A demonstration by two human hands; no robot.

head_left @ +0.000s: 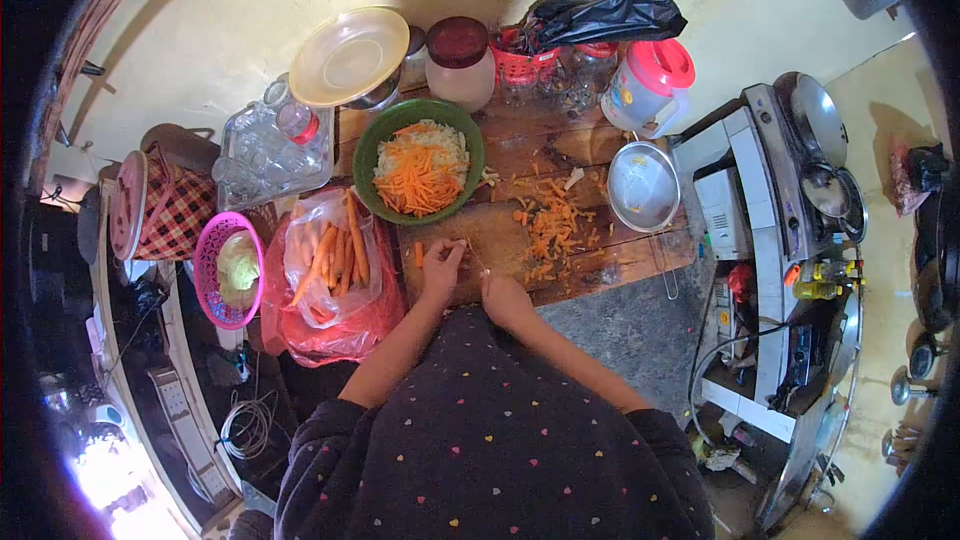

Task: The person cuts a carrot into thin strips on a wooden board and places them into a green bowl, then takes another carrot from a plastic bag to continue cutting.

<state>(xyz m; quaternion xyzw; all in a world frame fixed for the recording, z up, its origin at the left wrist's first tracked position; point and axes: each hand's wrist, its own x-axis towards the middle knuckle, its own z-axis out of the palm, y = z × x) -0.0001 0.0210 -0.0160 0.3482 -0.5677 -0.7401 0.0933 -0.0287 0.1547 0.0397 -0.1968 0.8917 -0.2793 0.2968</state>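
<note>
My left hand is closed on the wooden cutting board, its fingertips pinching what looks like a piece of carrot, mostly hidden by the fingers. Just left of it lies a short carrot piece. In my right hand is a knife, its thin blade angled toward the left fingertips. Behind both hands stands a green bowl with shredded carrot over paler shreds. Carrot peelings are strewn to the right on the board and table.
Whole carrots fill a plastic bag on a red bag at left, beside a pink basket holding cabbage. A metal strainer, pitcher and jar stand toward the back. At right is a stove.
</note>
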